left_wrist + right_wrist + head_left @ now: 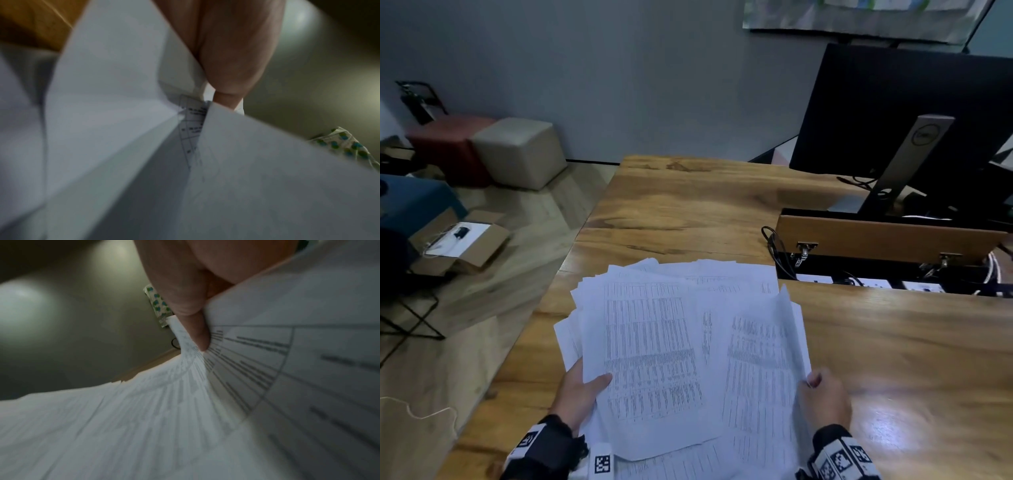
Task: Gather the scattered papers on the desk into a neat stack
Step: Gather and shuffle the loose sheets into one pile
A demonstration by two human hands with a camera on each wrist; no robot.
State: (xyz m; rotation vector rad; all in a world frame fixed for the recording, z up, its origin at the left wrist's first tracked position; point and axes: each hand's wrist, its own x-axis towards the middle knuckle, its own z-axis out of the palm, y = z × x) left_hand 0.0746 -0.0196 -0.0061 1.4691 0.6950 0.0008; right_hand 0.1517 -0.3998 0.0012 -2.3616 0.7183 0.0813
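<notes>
Papers (pixel 654 342) fanned between both hands, edges gripped.

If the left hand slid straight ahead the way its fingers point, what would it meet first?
Only more of the papers: the left hand already grips their near-left edge, thumb on top, pointing up and right across the fanned pile. Beyond them lies bare desk, as far as the head view shows.

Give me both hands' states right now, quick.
Left hand: holding the left edge of the papers, thumb on top.
Right hand: pinching the raised right edge of the papers.
</notes>
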